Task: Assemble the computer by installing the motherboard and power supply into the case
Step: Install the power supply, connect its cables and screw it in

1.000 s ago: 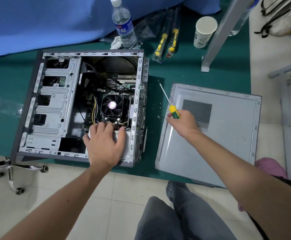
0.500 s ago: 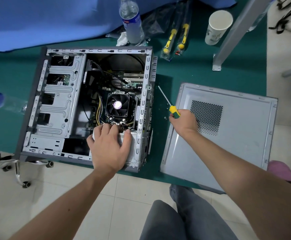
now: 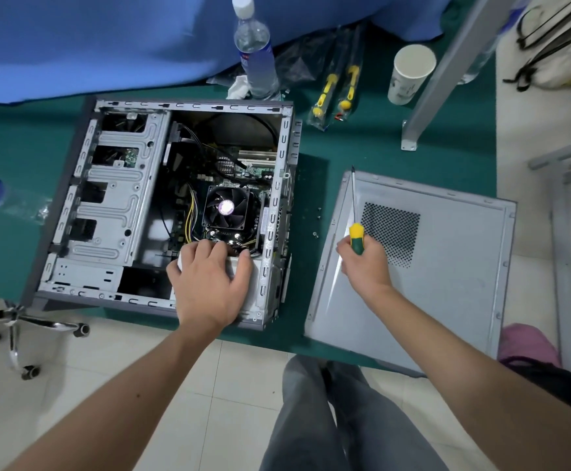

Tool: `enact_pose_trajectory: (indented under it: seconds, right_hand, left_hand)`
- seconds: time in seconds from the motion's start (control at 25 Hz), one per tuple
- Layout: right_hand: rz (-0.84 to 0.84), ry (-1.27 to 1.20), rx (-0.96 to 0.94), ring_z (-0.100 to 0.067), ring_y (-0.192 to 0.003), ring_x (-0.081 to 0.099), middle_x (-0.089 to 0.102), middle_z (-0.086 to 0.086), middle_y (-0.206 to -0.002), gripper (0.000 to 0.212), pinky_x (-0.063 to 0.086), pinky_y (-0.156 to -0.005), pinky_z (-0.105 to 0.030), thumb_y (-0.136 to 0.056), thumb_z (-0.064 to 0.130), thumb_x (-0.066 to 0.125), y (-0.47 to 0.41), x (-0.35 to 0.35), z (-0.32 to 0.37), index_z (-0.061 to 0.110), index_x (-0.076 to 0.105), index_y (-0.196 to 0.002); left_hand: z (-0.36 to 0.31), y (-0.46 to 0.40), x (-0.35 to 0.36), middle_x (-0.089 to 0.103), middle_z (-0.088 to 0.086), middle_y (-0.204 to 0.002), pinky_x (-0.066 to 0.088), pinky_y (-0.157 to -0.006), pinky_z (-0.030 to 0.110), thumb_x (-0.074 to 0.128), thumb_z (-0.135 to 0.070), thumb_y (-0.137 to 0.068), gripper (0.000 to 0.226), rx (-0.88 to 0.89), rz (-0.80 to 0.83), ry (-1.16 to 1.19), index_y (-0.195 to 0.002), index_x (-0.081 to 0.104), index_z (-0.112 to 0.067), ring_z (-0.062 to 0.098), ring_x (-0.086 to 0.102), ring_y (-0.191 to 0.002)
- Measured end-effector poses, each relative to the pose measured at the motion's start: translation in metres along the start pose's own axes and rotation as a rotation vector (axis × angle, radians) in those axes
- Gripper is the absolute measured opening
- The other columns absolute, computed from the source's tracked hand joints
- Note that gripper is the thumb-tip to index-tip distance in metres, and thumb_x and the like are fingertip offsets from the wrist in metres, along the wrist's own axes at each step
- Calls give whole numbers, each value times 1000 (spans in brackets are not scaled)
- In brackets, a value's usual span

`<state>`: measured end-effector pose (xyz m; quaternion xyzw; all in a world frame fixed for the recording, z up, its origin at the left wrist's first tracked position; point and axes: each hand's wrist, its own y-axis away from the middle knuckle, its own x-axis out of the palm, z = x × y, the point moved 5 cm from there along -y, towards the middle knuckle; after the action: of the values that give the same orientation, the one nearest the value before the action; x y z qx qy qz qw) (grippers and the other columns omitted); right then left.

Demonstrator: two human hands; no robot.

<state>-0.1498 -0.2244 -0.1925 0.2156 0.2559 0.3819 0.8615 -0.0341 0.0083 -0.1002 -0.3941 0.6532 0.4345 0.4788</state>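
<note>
The open grey computer case (image 3: 114,198) lies on its side on a green mat. Inside it sits the motherboard (image 3: 253,171) with a black CPU fan (image 3: 226,207) and yellow and black cables. My left hand (image 3: 209,280) rests with spread fingers on the pale power supply (image 3: 240,270) in the case's near right corner, covering most of it. My right hand (image 3: 365,263) grips a yellow-and-green screwdriver (image 3: 355,215) over the detached side panel (image 3: 430,277), the shaft pointing away from me.
Several small screws (image 3: 318,222) lie on the green mat (image 3: 311,171) between case and panel. At the back stand a water bottle (image 3: 255,52), a paper cup (image 3: 408,74) and bagged screwdrivers (image 3: 335,86). A metal leg (image 3: 440,79) rises at right; a chair base (image 3: 22,331) at left.
My right hand has turned the screwdriver from leaning left to nearly upright over the panel. My left hand stays on the power supply. The head camera has shifted slightly.
</note>
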Motion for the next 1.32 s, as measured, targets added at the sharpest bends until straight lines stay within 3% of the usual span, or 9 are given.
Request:
enact_pose_trajectory:
  seconds: [0.2,0.44,0.52,0.64,0.72,0.88,1.12,1.24,1.32]
  right_hand:
    - [24,-121,118,-13,-46,43,52,1,-52,8,34,-40,-21,-81,12,62,46,-17,4,5,64,-83]
    - [158,-150,116,-18,-56,47,57,-3,-63,7,37,-56,-32,-83,11,62,96,-21,30,15,64,-78]
    - [201,-161,91,-17,-56,49,59,-3,-68,8,40,-57,-32,-87,13,61,108,-24,39,14,62,-80]
    - [289,-203,89,-15,-54,50,58,-1,-70,9,43,-53,-29,-92,17,60,121,-21,47,13,60,-84]
    - [339,-188,71,-16,-55,50,55,-2,-67,11,43,-54,-28,-93,17,59,127,-19,52,13,59,-83]
    - [367,-219,48,-19,-55,48,52,-3,-64,11,42,-55,-31,-94,14,57,139,-15,57,10,60,-85]
    - [462,-378,90,-16,-52,49,54,-5,-67,12,41,-49,-25,-97,15,58,160,-10,68,6,58,-90]
    - [399,-192,-88,-17,-52,46,51,-4,-63,20,41,-51,-24,-96,23,60,166,-18,76,14,56,-79]
    - [260,136,-319,-12,-51,40,45,7,-55,34,37,-50,-22,-94,35,63,168,-34,83,23,48,-65]
  left_hand:
    - [-4,-2,2,54,-5,-98,29,-97,50,26,-60,-92,49,-4,14,18,-89,57,-23,24,41,-114]
    - [-7,5,-7,55,2,-125,12,-117,57,44,-47,-99,34,66,12,109,-115,59,-22,23,38,-131]
    - [-16,15,-19,54,2,-127,15,-118,56,54,-40,-97,32,176,-11,186,-121,59,-21,22,39,-133]
    - [-46,41,-33,55,-3,-123,40,-106,34,61,-38,-93,39,478,84,341,-127,58,-21,10,48,-117]
    - [-68,58,-36,59,-8,-117,43,-94,21,64,-33,-93,35,567,209,475,-126,60,-23,2,54,-106]
    - [-85,72,-44,69,-19,-89,48,-77,12,70,-18,-91,13,469,268,751,-103,71,-22,-2,64,-86]
    - [-76,73,-68,72,-11,-85,50,-75,17,72,-11,-88,12,471,206,866,-95,77,-19,2,64,-80]
    - [-63,71,-71,74,-6,-84,55,-77,25,71,-10,-89,18,337,249,999,-90,74,-28,10,68,-80]
    - [-49,66,-75,75,-4,-86,56,-77,24,72,-10,-88,21,235,258,1125,-89,75,-31,13,70,-82]
